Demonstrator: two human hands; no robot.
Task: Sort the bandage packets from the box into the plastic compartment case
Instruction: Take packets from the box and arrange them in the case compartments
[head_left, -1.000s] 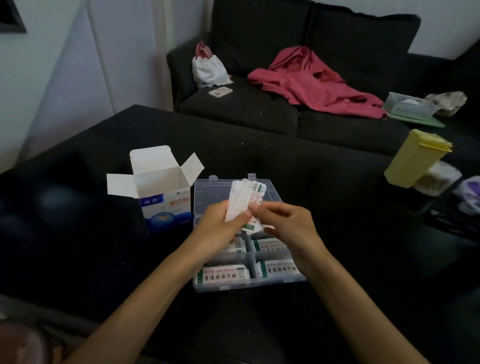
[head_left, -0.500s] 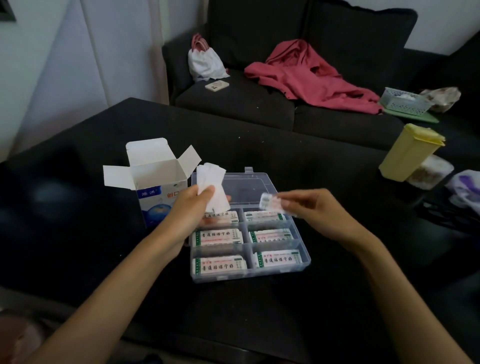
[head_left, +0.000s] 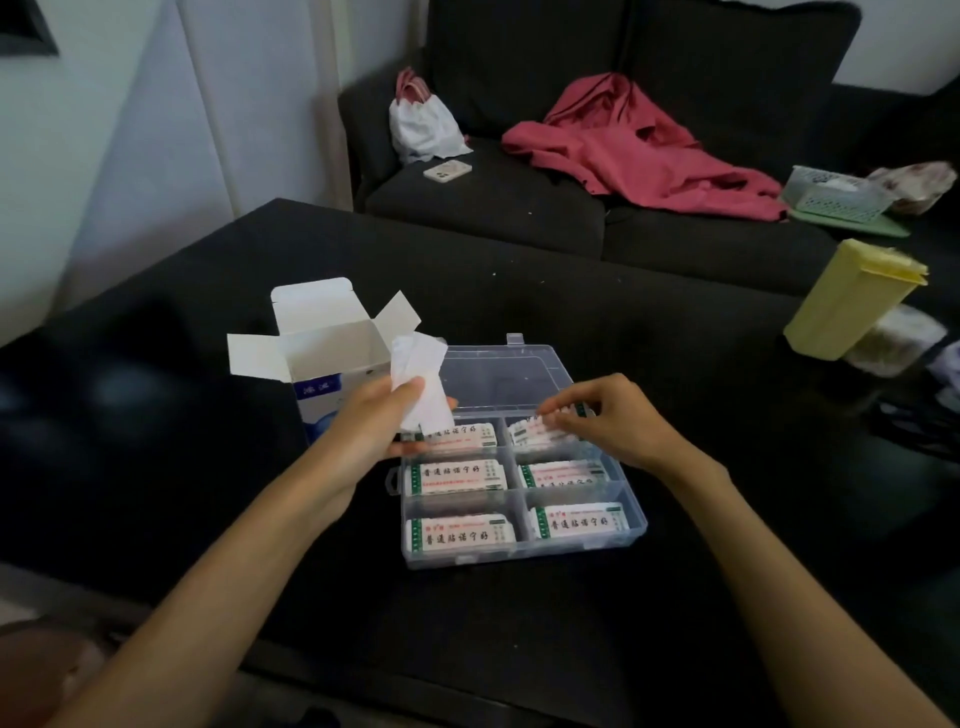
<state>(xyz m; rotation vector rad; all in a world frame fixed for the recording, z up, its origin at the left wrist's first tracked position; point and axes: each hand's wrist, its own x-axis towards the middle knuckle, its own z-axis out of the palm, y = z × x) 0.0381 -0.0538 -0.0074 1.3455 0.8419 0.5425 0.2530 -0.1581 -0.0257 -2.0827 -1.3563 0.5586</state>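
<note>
On the black desk (head_left: 519, 322), toward its left side, a white and blue bandage box (head_left: 332, 358) stands with its flaps open; its lower front is hidden behind the left hand (head_left: 376, 426) and its print is too blurred to read. That hand's fingers are curled round a fanned sheaf of white bandage packets (head_left: 422, 387), held upright over the case's far left corner. Just right of the box lies the clear plastic compartment case (head_left: 631, 535), lid (head_left: 498, 371) thrown back flat. Five of its six cells show a stack of printed packets (head_left: 460, 535). The right hand (head_left: 610, 421) is down at the far right cell, fingers bent and pinching a single packet (head_left: 540, 434) against the stack there; the thumb is hidden beneath. At the desk's right edge a yellow lidded container (head_left: 852, 301) leans, blurred, with indistinct items cut off behind it. Beyond, a dark sofa (head_left: 493, 192) carries a white bag (head_left: 423, 124), a phone (head_left: 448, 170), a red garment (head_left: 639, 150) and a pale basket (head_left: 831, 195)
</note>
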